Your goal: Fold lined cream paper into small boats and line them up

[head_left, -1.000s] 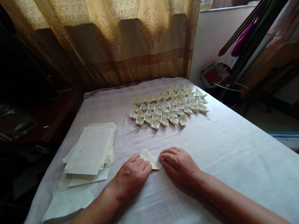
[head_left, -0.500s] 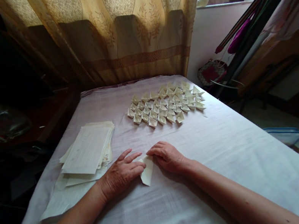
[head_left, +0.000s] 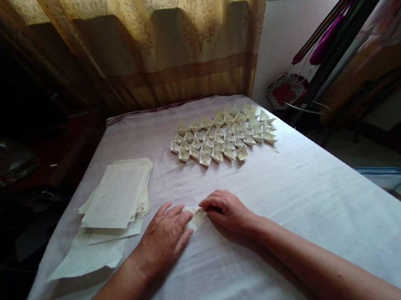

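On the pale, rumpled cloth (head_left: 332, 214) I have a small, folded, cream paper piece (head_left: 197, 218): my left hand (head_left: 165, 231) spreads loose fingers over one end, my right hand (head_left: 230, 210) pinches the other. I judge it light, easily creased, best held by its edges.

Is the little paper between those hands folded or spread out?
Folded: a flap edge runs across the small paper between the left hand and the right hand. The hands cover some, so I cannot tell its whole shape.
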`<state>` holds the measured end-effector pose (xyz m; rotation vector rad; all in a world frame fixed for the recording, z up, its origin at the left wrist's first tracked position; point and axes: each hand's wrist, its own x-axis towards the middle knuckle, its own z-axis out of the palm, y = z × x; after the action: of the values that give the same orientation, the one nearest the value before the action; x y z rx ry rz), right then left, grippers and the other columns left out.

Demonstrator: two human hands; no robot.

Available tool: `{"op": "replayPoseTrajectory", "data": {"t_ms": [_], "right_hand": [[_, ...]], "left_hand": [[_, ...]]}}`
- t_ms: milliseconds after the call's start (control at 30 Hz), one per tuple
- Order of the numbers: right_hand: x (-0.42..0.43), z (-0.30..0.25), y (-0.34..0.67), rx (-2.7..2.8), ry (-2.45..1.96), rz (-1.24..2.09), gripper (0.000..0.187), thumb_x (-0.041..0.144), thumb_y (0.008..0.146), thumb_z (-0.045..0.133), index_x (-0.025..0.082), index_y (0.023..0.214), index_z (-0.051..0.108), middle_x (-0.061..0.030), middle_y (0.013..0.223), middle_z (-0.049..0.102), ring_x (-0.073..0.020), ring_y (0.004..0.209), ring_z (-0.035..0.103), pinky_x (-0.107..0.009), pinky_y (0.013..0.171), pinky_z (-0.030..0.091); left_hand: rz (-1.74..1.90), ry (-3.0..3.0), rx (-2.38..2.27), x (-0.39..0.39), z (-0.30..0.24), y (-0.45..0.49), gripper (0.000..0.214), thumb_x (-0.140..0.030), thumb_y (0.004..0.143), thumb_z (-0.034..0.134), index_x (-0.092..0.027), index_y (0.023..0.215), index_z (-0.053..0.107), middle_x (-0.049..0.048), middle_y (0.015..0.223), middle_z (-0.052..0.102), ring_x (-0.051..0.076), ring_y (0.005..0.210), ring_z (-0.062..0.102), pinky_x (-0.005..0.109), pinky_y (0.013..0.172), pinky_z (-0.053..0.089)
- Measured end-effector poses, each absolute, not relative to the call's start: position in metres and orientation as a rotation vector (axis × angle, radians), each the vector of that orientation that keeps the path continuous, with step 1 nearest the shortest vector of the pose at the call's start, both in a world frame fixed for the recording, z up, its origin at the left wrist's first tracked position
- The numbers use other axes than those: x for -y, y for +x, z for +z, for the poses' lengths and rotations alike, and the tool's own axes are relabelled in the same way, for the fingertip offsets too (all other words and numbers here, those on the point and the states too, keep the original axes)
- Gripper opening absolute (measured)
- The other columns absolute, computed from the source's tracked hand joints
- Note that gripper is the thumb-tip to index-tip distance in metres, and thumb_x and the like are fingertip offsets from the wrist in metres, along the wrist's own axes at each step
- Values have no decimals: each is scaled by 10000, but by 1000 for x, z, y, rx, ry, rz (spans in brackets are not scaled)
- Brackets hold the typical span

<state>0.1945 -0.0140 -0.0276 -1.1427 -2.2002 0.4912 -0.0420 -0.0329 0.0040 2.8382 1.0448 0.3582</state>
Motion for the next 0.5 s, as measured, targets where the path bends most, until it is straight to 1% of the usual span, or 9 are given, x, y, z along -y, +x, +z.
{"op": "replayPoseTrajectory", "data": {"t_ms": [100, 167, 300, 400, 500], "right_hand": [[12, -23, 194, 2230, -1165, 508, 276, 27, 749, 617, 211, 926, 723, -18, 864, 740, -162, 814, 662, -286, 797, 476], [10, -19, 194, 2272, -1173, 520, 301, 19, 733, 613, 216, 924, 736, -16, 867, 738, -162, 810, 657, -285, 796, 473], [7, -10, 194, 2372, -1163, 566, 298, 53, 748, 631, 224, 953, 764, -27, 898, 733, -166, 832, 650, -282, 804, 470], [4, -7, 194, 2398, -1174, 576, 249, 102, 776, 655, 225, 958, 774, -34, 908, 727, -166, 837, 650, -276, 797, 470], [3, -9, 194, 2425, -1153, 508, 197, 157, 813, 673, 238, 961, 773, -31, 901, 716, -164, 816, 638, -277, 765, 459]], "left_hand": [[518, 2840, -1084, 42, -14, -46, 362, -219, 966, 464, -182, 1326, 472, 120, 1256, 663, 235, 1228, 586, 473, 1115, 394], [579, 2812, -1099, 45, -21, -48, 384, -191, 974, 434, -188, 1358, 434, 116, 1288, 650, 228, 1240, 582, 467, 1111, 406], [575, 2716, -1080, 45, -22, -50, 362, -176, 973, 429, -207, 1334, 432, 92, 1291, 655, 223, 1251, 576, 484, 1113, 404], [572, 2670, -1084, 44, -18, -49, 359, -223, 967, 476, -206, 1323, 440, 100, 1280, 659, 236, 1251, 574, 509, 1126, 379], [568, 2637, -1096, 45, -17, -49, 416, -292, 944, 543, -202, 1335, 434, 112, 1280, 654, 253, 1257, 567, 539, 1142, 343]]}}
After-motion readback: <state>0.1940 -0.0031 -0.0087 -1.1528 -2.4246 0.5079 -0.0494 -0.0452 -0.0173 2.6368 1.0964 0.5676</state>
